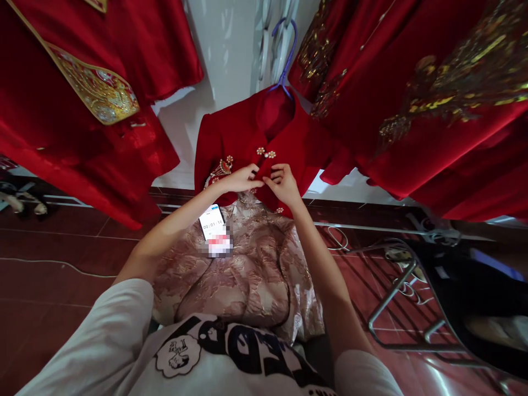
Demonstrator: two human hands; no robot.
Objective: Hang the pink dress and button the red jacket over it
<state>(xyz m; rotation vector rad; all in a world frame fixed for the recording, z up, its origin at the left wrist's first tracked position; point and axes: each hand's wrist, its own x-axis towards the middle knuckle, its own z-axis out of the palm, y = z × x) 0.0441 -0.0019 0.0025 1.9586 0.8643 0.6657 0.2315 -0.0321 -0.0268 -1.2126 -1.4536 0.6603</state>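
Observation:
A red jacket hangs in front of me on a purple hanger, its collar part open. Flower-shaped, pearl-like clasps sit at the upper front, and a beaded ornament decorates one side. My left hand is closed at the jacket's front edge, just below the clasps. Facing it, my right hand pinches the opposite edge with thumb and index finger, the fingertips of both hands close together. Any small fastener between them is hidden. Shiny pink-beige brocade fabric spreads over my lap below the jacket.
A phone showing a running timer lies on the brocade by my left forearm. Red embroidered garments hang at left, with more red gowns at right. A metal-framed chair stands right; cables trail across the tiled floor.

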